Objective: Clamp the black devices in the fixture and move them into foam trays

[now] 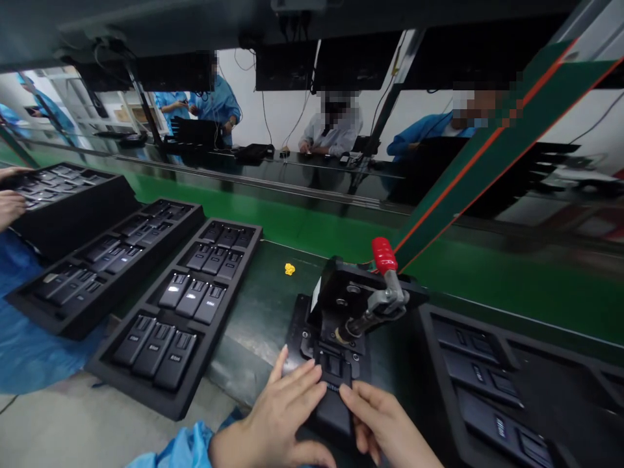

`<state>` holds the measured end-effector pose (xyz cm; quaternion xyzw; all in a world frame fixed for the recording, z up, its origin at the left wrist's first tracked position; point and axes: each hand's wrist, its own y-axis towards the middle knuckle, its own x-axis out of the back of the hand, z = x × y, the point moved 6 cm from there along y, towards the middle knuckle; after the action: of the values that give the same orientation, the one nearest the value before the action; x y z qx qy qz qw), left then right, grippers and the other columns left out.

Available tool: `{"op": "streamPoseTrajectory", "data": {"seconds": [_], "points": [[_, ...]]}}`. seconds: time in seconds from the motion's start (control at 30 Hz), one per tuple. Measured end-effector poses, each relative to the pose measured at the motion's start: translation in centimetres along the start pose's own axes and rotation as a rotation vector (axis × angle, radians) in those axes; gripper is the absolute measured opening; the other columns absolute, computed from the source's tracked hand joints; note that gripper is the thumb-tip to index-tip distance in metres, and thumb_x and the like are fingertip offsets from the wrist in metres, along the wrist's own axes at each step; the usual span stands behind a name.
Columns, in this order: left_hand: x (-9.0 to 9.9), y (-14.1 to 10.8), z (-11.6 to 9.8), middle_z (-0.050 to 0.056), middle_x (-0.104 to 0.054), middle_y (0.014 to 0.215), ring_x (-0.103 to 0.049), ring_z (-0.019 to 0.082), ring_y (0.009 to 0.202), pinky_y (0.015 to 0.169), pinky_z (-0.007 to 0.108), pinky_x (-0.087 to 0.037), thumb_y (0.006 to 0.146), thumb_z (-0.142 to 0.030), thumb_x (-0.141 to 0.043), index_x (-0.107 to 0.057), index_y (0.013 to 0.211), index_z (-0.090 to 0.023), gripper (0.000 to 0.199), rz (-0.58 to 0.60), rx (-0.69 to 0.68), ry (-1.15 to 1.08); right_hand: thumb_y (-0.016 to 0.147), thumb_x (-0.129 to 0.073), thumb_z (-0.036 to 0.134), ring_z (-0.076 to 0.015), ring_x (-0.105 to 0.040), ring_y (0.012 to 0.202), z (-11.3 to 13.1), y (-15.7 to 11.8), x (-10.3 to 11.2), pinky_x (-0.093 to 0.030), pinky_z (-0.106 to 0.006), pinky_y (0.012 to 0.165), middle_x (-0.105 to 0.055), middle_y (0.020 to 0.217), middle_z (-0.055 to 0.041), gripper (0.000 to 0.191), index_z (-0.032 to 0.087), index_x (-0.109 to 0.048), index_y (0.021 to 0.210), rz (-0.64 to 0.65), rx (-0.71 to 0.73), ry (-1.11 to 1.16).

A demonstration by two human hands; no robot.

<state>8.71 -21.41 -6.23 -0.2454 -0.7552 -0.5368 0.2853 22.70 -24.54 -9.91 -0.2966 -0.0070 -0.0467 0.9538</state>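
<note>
A black rectangular device (336, 411) with white lettering sits at the base of a toggle clamp press (361, 305), its far end under the plunger. My left hand (285, 413) lies along the device's left side, fingers stretched out and their tips touching its top face. On the other side, my right hand (383, 419) grips the device's right edge, thumb on top and the other fingers curled beside it. The clamp's red handle (385, 255) points up. The near end of the device is partly hidden between my hands.
To my left, a foam tray (214, 325) holds rows of similar devices, with another tray (160, 239) beyond it. A third tray (433, 354) stands on the right. Small yellow bits (290, 268) lie behind the press. A co-worker's hand (10, 205) is at far left.
</note>
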Motion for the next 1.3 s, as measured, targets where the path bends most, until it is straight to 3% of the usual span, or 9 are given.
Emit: {"op": "streamPoseTrajectory", "data": {"seconds": [0.17,0.33,0.47,0.67,0.87,1.17,1.23,1.3], "points": [[0.0,0.6,0.3,0.018,-0.065,0.106,-0.057,0.026,0.109,0.099,0.055,-0.036,0.089,-0.038,-0.044,-0.054,0.109,-0.01,0.035,-0.058,0.05,0.0,0.057,-0.051,0.068,-0.0081,-0.023,0.028,0.4,0.5,0.4,-0.018,-0.019,0.034,-0.033,0.032,0.007,0.047,0.023,-0.04,0.05,-0.09,0.0,-0.094],[0.1,1.3,0.1,0.012,-0.069,0.097,-0.063,0.024,0.098,0.098,0.05,-0.041,0.087,-0.028,-0.047,-0.062,0.092,-0.013,0.023,-0.112,0.082,-0.01,0.049,-0.042,0.069,-0.0132,-0.034,0.034,1.7,0.5,1.2,-0.024,-0.026,0.041,-0.038,0.038,0.0027,0.048,0.022,-0.039,0.041,-0.251,-0.007,-0.331],[0.4,1.2,-0.2,0.007,-0.071,0.09,-0.065,0.02,0.093,0.1,0.044,-0.041,0.087,-0.024,-0.044,-0.063,0.083,-0.016,0.021,-0.234,0.109,-0.039,0.052,-0.034,0.066,-0.0221,-0.046,0.05,2.6,0.0,1.6,-0.032,-0.032,0.053,-0.045,0.043,-0.0001,0.044,0.024,-0.044,0.041,-0.348,0.014,-0.586],[-0.1,0.6,-0.1,0.007,-0.07,0.092,-0.064,0.021,0.095,0.103,0.045,-0.039,0.08,-0.019,-0.049,-0.063,0.086,-0.016,0.015,-0.206,0.124,-0.041,0.053,-0.029,0.066,-0.0258,-0.047,0.052,2.7,0.0,1.6,-0.034,-0.036,0.058,-0.048,0.045,-0.0011,0.044,0.025,-0.038,0.041,-0.355,-0.032,-0.71],[-0.1,1.2,0.0,0.007,-0.069,0.1,-0.061,0.021,0.101,0.101,0.044,-0.042,0.084,-0.022,-0.045,-0.061,0.095,-0.015,0.021,-0.133,0.145,-0.019,0.055,-0.032,0.064,-0.0232,-0.044,0.049,3.1,0.1,1.9,-0.029,-0.032,0.051,-0.043,0.042,-0.0006,0.045,0.021,-0.029,0.043,-0.371,0.009,-0.712],[0.0,1.9,-0.4,0.008,-0.069,0.099,-0.063,0.023,0.097,0.088,0.043,-0.053,0.084,-0.018,-0.041,-0.062,0.095,-0.012,0.024,-0.078,0.129,0.035,0.058,-0.033,0.061,-0.0189,-0.04,0.046,2.5,0.2,1.9,-0.026,-0.028,0.048,-0.04,0.042,-0.0003,0.043,0.02,-0.03,0.044,-0.381,0.064,-0.717],[0.1,2.0,-0.3,0.007,-0.069,0.098,-0.064,0.022,0.096,0.09,0.042,-0.052,0.085,-0.019,-0.04,-0.063,0.094,-0.013,0.025,-0.092,0.135,0.034,0.057,-0.035,0.061,-0.0177,-0.038,0.046,3.4,-0.4,2.7,-0.026,-0.027,0.047,-0.039,0.042,-0.0003,0.043,0.02,-0.031,0.042,-0.395,0.074,-0.73],[0.2,2.1,-0.3,0.007,-0.07,0.096,-0.064,0.022,0.096,0.091,0.042,-0.052,0.087,-0.022,-0.04,-0.063,0.094,-0.013,0.026,-0.11,0.14,0.031,0.055,-0.038,0.062,-0.0161,-0.036,0.043,5.6,-1.9,4.4,-0.027,-0.027,0.045,-0.038,0.04,-0.0004,0.043,0.021,-0.036,0.041,-0.496,0.101,-0.721]]}}
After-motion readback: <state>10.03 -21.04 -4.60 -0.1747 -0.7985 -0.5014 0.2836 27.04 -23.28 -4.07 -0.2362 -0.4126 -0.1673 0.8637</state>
